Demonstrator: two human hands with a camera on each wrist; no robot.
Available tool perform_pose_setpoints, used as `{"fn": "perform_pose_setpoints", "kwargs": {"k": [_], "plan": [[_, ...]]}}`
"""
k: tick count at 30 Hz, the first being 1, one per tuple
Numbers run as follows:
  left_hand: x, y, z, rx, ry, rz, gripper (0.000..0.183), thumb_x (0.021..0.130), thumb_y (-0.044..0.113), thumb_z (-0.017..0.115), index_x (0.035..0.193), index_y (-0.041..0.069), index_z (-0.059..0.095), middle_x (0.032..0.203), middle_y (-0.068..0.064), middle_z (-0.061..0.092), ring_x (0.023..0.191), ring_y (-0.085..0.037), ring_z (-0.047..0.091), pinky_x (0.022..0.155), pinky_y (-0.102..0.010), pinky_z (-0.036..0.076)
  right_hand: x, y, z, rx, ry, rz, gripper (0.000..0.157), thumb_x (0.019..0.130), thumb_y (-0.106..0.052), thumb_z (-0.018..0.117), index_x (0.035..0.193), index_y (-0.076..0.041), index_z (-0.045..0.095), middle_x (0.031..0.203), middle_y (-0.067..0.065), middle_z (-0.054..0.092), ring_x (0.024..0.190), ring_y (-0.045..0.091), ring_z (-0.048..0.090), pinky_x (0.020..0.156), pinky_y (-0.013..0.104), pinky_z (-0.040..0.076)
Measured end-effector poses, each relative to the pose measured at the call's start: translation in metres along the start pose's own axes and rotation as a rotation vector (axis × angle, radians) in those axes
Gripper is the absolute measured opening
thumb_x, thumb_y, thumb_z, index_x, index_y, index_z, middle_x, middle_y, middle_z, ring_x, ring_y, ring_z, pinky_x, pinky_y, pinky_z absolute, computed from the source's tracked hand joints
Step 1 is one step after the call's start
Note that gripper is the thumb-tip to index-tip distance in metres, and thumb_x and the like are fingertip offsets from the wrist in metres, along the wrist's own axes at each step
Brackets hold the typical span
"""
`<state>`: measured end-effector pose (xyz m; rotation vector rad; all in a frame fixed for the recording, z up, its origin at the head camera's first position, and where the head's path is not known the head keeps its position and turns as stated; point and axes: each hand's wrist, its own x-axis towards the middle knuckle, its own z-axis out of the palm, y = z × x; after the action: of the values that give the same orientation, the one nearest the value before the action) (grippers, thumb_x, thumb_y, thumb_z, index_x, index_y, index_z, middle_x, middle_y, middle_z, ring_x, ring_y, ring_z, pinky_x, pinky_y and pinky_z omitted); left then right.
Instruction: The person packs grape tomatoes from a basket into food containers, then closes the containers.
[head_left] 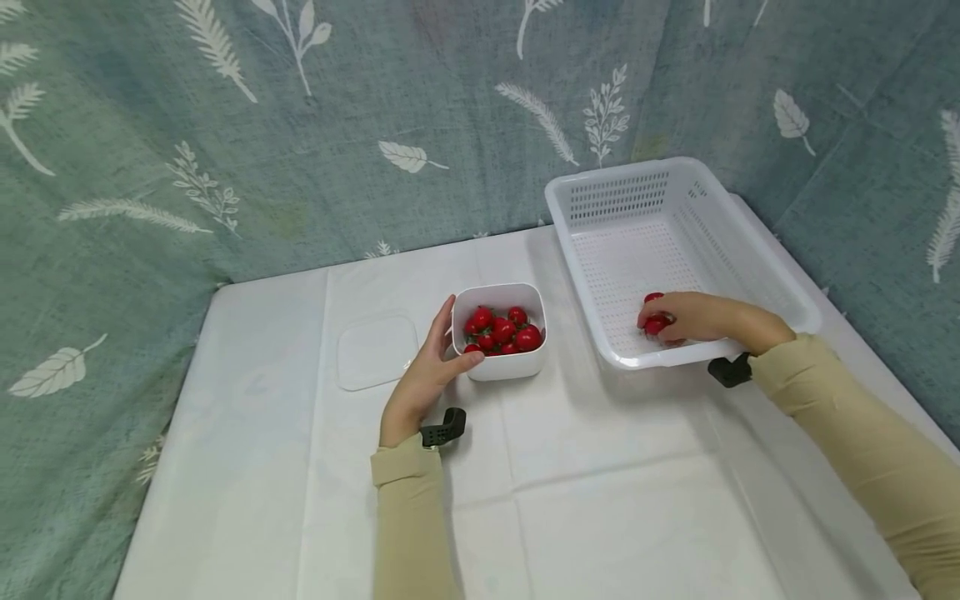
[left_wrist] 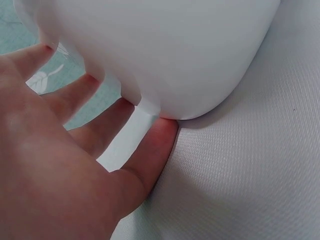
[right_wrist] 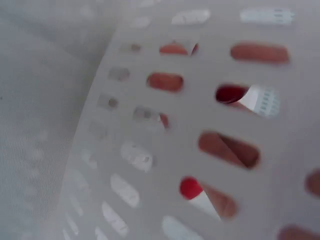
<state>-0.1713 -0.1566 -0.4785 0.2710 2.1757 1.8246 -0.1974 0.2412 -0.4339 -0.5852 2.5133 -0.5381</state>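
A small white square container (head_left: 506, 367) stands on the table, with several red cherry tomatoes (head_left: 502, 331) inside. My left hand (head_left: 426, 377) holds it at its near left corner, fingers along the left side and thumb at the front rim. In the left wrist view, the fingertips (left_wrist: 155, 135) touch its smooth outer wall. Inside the white slotted basket (head_left: 600, 321), my right hand (head_left: 701, 318) grips a red cherry tomato (head_left: 657, 324) close to the basket floor. Other red tomatoes show beside the fingers, partly hidden. The right wrist view shows mostly the basket's slotted wall (right_wrist: 165, 135), with skin and red behind the slots.
A flat, see-through square lid (head_left: 377, 352) lies on the white-covered table (head_left: 255, 467) to the left of the container. The basket's high rim stands between the right forearm and the tomatoes. A leaf-patterned green curtain (head_left: 420, 108) borders the table behind.
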Motion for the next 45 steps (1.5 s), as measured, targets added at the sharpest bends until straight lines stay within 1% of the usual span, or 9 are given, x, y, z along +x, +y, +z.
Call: {"fn": "perform_pose_setpoints", "kwargs": {"k": [8, 13, 16, 20, 25, 34, 37, 40, 45], "plan": [[0.001, -0.001, 0.0, 0.006, 0.007, 0.002, 0.084, 0.079, 0.023, 0.069, 0.135, 0.051, 0.014, 0.142, 0.018, 0.015, 0.132, -0.018, 0.014, 0.102, -0.051, 0.017, -0.01, 0.002, -0.006, 0.073, 0.092, 0.02, 0.028, 0.086, -0.013, 0.06, 0.113, -0.01, 0.056, 0.093, 0.002, 0.057, 0.08, 0.018, 0.051, 0.075, 0.034, 0.041], [0.001, -0.001, -0.001, 0.0, 0.003, -0.002, 0.084, 0.079, 0.022, 0.069, 0.135, 0.051, 0.014, 0.142, 0.018, 0.015, 0.132, -0.017, 0.015, 0.102, -0.051, 0.016, -0.02, -0.003, -0.008, 0.128, 0.131, 0.011, 0.032, 0.088, -0.024, 0.058, 0.117, -0.012, 0.054, 0.1, 0.005, 0.059, 0.076, 0.02, 0.056, 0.072, 0.033, 0.045], [0.002, -0.002, -0.001, -0.001, 0.001, -0.003, 0.084, 0.079, 0.022, 0.069, 0.135, 0.051, 0.014, 0.142, 0.017, 0.015, 0.132, -0.017, 0.016, 0.102, -0.052, 0.016, -0.029, -0.007, -0.008, 0.117, 0.195, 0.0, 0.034, 0.087, -0.028, 0.058, 0.118, -0.013, 0.054, 0.104, 0.006, 0.058, 0.081, 0.02, 0.058, 0.072, 0.033, 0.046], [0.003, -0.004, 0.0, -0.003, -0.001, -0.003, 0.084, 0.079, 0.022, 0.069, 0.135, 0.052, 0.014, 0.143, 0.015, 0.014, 0.132, -0.018, 0.017, 0.102, -0.052, 0.016, -0.036, -0.015, -0.01, 0.096, 0.306, -0.034, 0.031, 0.085, -0.019, 0.062, 0.114, -0.012, 0.056, 0.105, 0.005, 0.058, 0.085, 0.019, 0.055, 0.072, 0.034, 0.046], [0.002, -0.003, 0.0, -0.014, 0.005, 0.005, 0.084, 0.079, 0.02, 0.069, 0.135, 0.051, 0.014, 0.144, 0.013, 0.013, 0.132, -0.018, 0.017, 0.101, -0.054, 0.015, -0.039, -0.025, -0.011, 0.125, 0.385, -0.078, 0.032, 0.084, -0.011, 0.062, 0.115, -0.013, 0.055, 0.105, 0.003, 0.057, 0.086, 0.019, 0.053, 0.072, 0.034, 0.046], [0.0, -0.002, 0.002, -0.017, 0.009, 0.003, 0.085, 0.078, 0.022, 0.07, 0.136, 0.05, 0.014, 0.144, 0.011, 0.013, 0.132, -0.02, 0.016, 0.101, -0.055, 0.015, -0.047, -0.038, -0.017, 0.144, 0.507, -0.18, 0.036, 0.086, -0.008, 0.058, 0.121, -0.017, 0.053, 0.113, 0.001, 0.053, 0.071, 0.01, 0.058, 0.063, 0.024, 0.049], [-0.001, 0.0, 0.002, -0.026, 0.004, -0.003, 0.085, 0.079, 0.021, 0.069, 0.137, 0.049, 0.014, 0.145, 0.011, 0.013, 0.132, -0.02, 0.016, 0.101, -0.055, 0.015, -0.048, -0.043, -0.018, 0.192, 0.539, -0.16, 0.034, 0.086, -0.012, 0.06, 0.119, -0.021, 0.054, 0.111, -0.002, 0.053, 0.071, 0.012, 0.059, 0.062, 0.024, 0.05], [-0.007, 0.012, 0.003, -0.041, -0.005, -0.011, 0.087, 0.078, 0.021, 0.07, 0.139, 0.044, 0.013, 0.147, 0.006, 0.01, 0.133, -0.023, 0.014, 0.101, -0.056, 0.014, -0.046, -0.047, -0.017, 0.28, 0.539, -0.125, 0.036, 0.085, -0.016, 0.061, 0.12, -0.023, 0.053, 0.106, -0.002, 0.056, 0.074, 0.013, 0.06, 0.062, 0.025, 0.05], [-0.006, 0.009, 0.002, -0.035, -0.007, -0.01, 0.086, 0.079, 0.021, 0.069, 0.139, 0.045, 0.013, 0.146, 0.006, 0.011, 0.133, -0.022, 0.014, 0.101, -0.056, 0.013, -0.046, -0.067, -0.015, 0.486, 0.514, -0.15, 0.039, 0.086, -0.006, 0.058, 0.124, -0.013, 0.05, 0.105, 0.009, 0.059, 0.079, 0.015, 0.064, 0.066, 0.026, 0.051]]}}
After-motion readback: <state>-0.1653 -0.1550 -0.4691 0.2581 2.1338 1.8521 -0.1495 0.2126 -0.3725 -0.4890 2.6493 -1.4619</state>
